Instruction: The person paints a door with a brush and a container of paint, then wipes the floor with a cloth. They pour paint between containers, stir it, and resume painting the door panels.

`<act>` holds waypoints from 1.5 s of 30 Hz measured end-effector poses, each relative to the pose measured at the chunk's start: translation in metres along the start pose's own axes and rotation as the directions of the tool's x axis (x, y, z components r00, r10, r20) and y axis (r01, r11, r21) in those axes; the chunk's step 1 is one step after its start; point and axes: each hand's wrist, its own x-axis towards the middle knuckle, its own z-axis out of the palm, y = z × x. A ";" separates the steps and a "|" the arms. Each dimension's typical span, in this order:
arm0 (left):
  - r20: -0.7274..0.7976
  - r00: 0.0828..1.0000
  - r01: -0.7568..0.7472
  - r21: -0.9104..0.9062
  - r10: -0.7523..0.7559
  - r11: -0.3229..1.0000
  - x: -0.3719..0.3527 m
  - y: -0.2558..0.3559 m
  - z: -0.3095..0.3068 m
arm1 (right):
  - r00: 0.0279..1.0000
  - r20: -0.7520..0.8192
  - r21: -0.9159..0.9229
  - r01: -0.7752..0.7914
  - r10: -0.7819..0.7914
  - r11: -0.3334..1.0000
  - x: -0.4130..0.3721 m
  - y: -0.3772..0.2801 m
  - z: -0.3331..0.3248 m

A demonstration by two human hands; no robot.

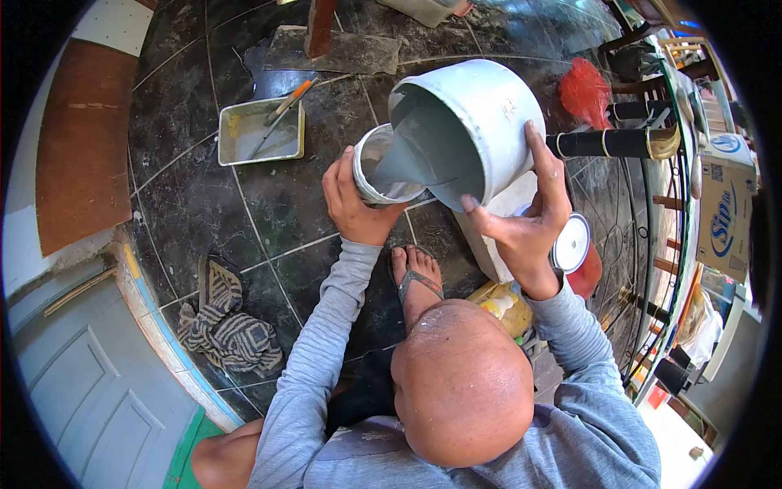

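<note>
My left hand (pixel 360 200) is closed round the side of a small white tub (pixel 358 173). In my right hand (pixel 529 220) is a larger white paint bucket (pixel 507 114), tipped toward the left, with the thumb at its rim and the fingers on its outer wall. Grey paint (pixel 399 159) runs from the bucket's mouth into the tub. The tub's opening lies right beneath the bucket's lip, and its bottom is hidden.
A rectangular paint tray (pixel 232 147) holding brushes (pixel 281 110) lies on the dark tiled floor. A crumpled striped cloth (pixel 232 326) is at the left. Toward the right are a round white lid (pixel 572 243), a red plastic bag (pixel 585 91) and metal railing (pixel 603 144).
</note>
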 end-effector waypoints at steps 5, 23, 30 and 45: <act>-0.036 0.999 -0.026 -0.037 0.025 0.999 -0.004 0.002 0.004 | 0.985 0.027 -0.130 0.172 -0.170 0.977 -0.007 -0.007 0.003; -0.085 0.983 0.173 0.085 -0.166 0.981 -0.011 -0.030 0.016 | 0.852 0.208 -0.165 0.515 -0.481 0.841 -0.005 0.004 0.024; -0.080 0.979 0.194 0.066 -0.188 0.979 -0.017 -0.045 0.024 | 0.829 0.259 -0.172 0.545 -0.496 0.821 -0.014 0.007 0.047; -0.033 0.973 0.231 0.041 -0.230 0.972 -0.023 -0.051 0.025 | 0.802 0.285 -0.196 0.585 -0.525 0.787 -0.008 0.005 0.050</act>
